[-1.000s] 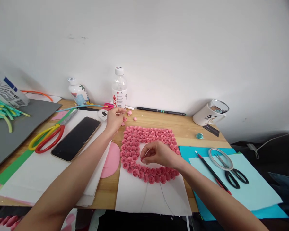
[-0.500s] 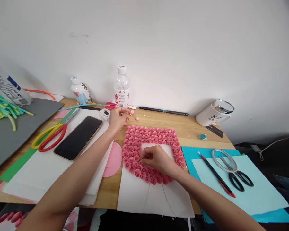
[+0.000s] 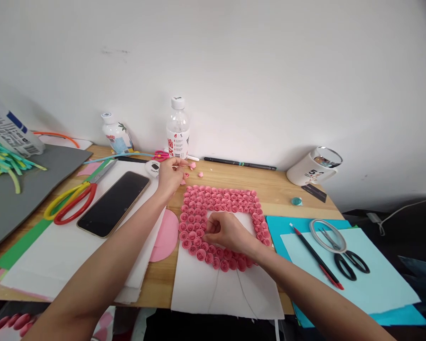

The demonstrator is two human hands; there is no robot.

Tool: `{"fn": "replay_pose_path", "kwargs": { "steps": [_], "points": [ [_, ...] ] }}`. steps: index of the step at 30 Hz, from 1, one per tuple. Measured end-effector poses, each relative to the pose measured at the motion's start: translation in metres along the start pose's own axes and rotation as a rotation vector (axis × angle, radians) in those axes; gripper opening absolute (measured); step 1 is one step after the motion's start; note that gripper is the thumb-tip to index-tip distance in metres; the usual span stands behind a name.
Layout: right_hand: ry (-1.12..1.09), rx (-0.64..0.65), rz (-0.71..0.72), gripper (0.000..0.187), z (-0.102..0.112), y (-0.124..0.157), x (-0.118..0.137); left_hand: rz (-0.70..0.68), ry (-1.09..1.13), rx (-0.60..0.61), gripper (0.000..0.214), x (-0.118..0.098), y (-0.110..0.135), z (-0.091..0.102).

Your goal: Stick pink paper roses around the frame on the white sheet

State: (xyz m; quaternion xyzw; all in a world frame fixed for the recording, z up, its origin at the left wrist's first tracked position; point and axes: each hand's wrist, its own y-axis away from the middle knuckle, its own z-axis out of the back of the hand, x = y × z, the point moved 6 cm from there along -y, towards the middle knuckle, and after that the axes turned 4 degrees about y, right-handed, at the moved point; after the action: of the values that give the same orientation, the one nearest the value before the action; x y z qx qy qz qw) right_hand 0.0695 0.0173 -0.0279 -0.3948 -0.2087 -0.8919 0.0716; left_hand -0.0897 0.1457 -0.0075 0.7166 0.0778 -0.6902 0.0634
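Note:
A white sheet of paper (image 3: 193,293) carries a ring of small rolled pink paper roses (image 3: 193,219) around a bare white middle. My right hand (image 3: 230,232) rests over the ring's inner left side, thumb and fingers pinched together at the roses; whatever is between the fingertips is hidden. Farther back, my left hand (image 3: 170,176) reaches beside a few loose pink paper roses (image 3: 200,174), its fingers stretched and apart. One loose rose lies close to its fingertips. Two curved pencil lines run down the sheet below the ring.
Left of the sheet are a phone (image 3: 113,203), red-and-yellow scissors (image 3: 71,201) and a pink paper circle (image 3: 166,237). A bottle (image 3: 178,130) stands behind my left hand. To the right lie blue paper (image 3: 286,222), black-handled scissors (image 3: 351,265), a tape roll (image 3: 314,232), a pencil (image 3: 315,255) and a mug (image 3: 310,168).
The whole view has shifted slightly. My right hand's fingers have curled a little more at the roses, while my left hand stays by the loose ones.

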Motion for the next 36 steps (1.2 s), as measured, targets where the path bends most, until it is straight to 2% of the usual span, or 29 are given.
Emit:
{"fn": "replay_pose_path", "kwargs": {
  "steps": [3,5,10,12,15,20,25,29,32,34,36],
  "points": [
    [0.005,0.075,0.03,0.011,0.007,-0.002,0.009,-0.042,-0.036,-0.095,0.022,-0.009,0.001,0.007],
    [0.048,0.054,0.044,0.011,0.018,-0.009,0.02,-0.069,-0.01,-0.145,0.022,-0.012,-0.001,0.011],
    [0.296,-0.286,0.116,0.011,0.051,-0.059,0.056,-0.025,0.168,-0.217,0.017,-0.008,-0.005,0.016],
    [0.397,-0.336,0.082,0.011,0.05,-0.084,0.065,0.002,0.203,-0.231,0.016,-0.008,-0.005,0.016],
    [0.544,-0.304,-0.011,0.016,0.037,-0.112,0.073,0.018,0.222,-0.238,0.016,-0.01,-0.004,0.017],
    [0.644,-0.269,-0.077,0.016,0.021,-0.127,0.076,0.023,0.223,-0.235,0.016,-0.011,-0.004,0.018],
    [0.612,-0.268,-0.021,0.014,0.017,-0.129,0.076,0.01,0.221,-0.224,0.015,-0.008,-0.004,0.015],
    [0.426,-0.318,0.106,0.008,0.029,-0.118,0.077,-0.011,0.2,-0.215,0.015,-0.007,-0.005,0.014],
    [0.22,-0.342,0.184,0.002,0.05,-0.089,0.073,-0.029,0.177,-0.207,0.016,-0.007,-0.004,0.014],
    [0.118,-0.286,0.213,0.004,0.06,-0.062,0.065,-0.025,0.156,-0.199,0.017,-0.007,-0.004,0.013],
    [0.076,-0.18,0.23,0.004,0.06,-0.034,0.052,-0.008,0.139,-0.19,0.017,-0.005,-0.002,0.011]
  ]
}}
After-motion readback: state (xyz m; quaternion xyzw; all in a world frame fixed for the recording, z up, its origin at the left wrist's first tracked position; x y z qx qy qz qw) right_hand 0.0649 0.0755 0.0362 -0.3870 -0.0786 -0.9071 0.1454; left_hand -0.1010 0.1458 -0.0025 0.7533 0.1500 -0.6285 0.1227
